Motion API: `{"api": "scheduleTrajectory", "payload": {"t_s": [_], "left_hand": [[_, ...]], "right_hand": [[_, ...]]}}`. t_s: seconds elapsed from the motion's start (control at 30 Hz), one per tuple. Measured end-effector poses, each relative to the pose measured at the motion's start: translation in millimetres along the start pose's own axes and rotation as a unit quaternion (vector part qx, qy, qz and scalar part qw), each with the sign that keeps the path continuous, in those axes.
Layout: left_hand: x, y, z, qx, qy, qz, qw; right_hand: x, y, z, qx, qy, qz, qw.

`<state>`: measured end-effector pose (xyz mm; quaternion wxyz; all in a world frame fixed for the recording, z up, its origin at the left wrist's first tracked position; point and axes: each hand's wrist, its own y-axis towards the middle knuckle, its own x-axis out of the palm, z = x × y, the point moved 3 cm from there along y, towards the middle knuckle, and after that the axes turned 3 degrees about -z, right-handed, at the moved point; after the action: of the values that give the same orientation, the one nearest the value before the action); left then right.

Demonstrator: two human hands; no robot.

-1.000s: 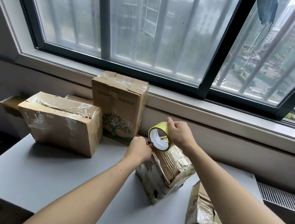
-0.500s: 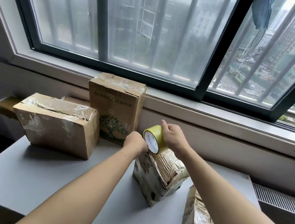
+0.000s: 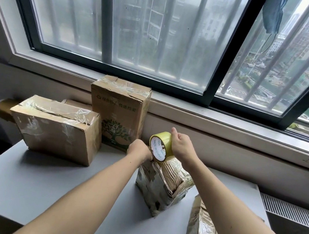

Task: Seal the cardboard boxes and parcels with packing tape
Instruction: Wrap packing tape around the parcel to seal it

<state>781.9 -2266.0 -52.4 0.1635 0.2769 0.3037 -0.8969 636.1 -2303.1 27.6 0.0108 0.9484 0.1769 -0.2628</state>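
The person stands at a grey table [image 3: 55,192] under the window [image 3: 160,38], both bare arms reaching forward. The right hand [image 3: 182,147] grips a yellow tape roll [image 3: 162,147] from above, fingers wrapped over its rim, holding it on edge right at the top of a crumpled, tape-covered parcel [image 3: 161,187] that stands upright mid-table. The left hand [image 3: 139,151] is balled up just beside the roll, pressed against the parcel's top corner. It may be pinching the loose end of the tape, but from here I cannot tell. The two hands are close together, nearly touching.

A second parcel [image 3: 203,229], equally wrinkled, stands near the table's right edge. On the left lies a flat box [image 3: 56,129] with tape across its lid, and behind it a tall box [image 3: 118,111] printed with a green tree stands against the wall. A blue face mask [image 3: 273,12] hangs at the window.
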Motion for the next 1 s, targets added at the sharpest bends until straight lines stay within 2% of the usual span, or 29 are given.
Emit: {"api": "scheduleTrajectory", "payload": {"t_s": [0.1,0.17,0.3,0.47,0.53,0.67,0.73,0.8,0.83,0.93,1.0], "left_hand": [[3,-4,-6,0.004,-0.066,0.005,0.998],[0,-22,0,0.044,-0.066,0.044,0.996],[-1,-51,8,0.132,0.100,0.142,0.976],[1,-66,14,0.254,0.248,0.129,0.926],[-1,-66,15,0.279,0.258,0.125,0.916],[-8,-58,9,0.235,0.146,0.139,0.951],[-11,-49,7,0.178,0.108,0.087,0.974],[-11,-42,6,0.138,0.116,0.031,0.983],[-9,-42,6,0.134,0.142,0.032,0.980],[-7,-47,8,0.163,0.241,0.098,0.952],[-6,-46,6,0.192,0.288,0.111,0.932]], "right_hand": [[0,1,0,-0.003,0.002,0.014,1.000],[1,0,-2,-0.012,-0.015,0.018,1.000],[-2,-3,-4,-0.020,-0.060,0.040,0.997],[-14,-1,1,-0.005,-0.056,0.077,0.995],[-15,-1,3,-0.005,-0.050,0.076,0.996],[-10,-6,3,-0.017,-0.039,0.059,0.997],[-7,-6,4,-0.014,-0.011,0.057,0.998],[-4,-6,2,-0.010,0.026,0.048,0.998],[-2,-7,1,-0.009,0.037,0.037,0.999],[3,-14,3,0.000,0.061,0.020,0.998],[2,-18,9,0.033,0.085,0.020,0.996]]}}
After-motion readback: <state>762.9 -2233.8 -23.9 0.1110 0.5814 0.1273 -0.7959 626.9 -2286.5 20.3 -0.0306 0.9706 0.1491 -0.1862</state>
